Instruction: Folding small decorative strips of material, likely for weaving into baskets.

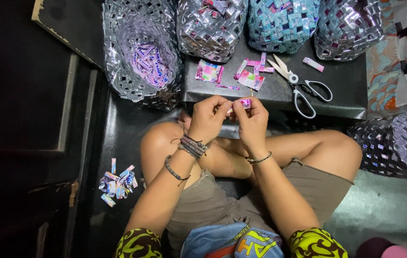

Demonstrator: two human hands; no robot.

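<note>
Head view, looking down at a seated, cross-legged person. Left hand (207, 117) and right hand (251, 119) meet, both pinching one small folded pink foil strip (245, 102) between thumbs and fingertips; most of the strip is hidden by the fingers, its fold cannot be made out. It sits just above the near edge of a low dark board (346, 91).

On the board: scissors (301, 86), blades parted, near the strip; loose pink wrapper pieces (251, 76) just beyond the hands. Woven foil baskets (139, 52) crowd the far edge, tops cut off by the frame.

Pile of folded strips (117, 184) lies on the floor, well apart from the left elbow. Left side very dark, detail lost. Board middle bare.
</note>
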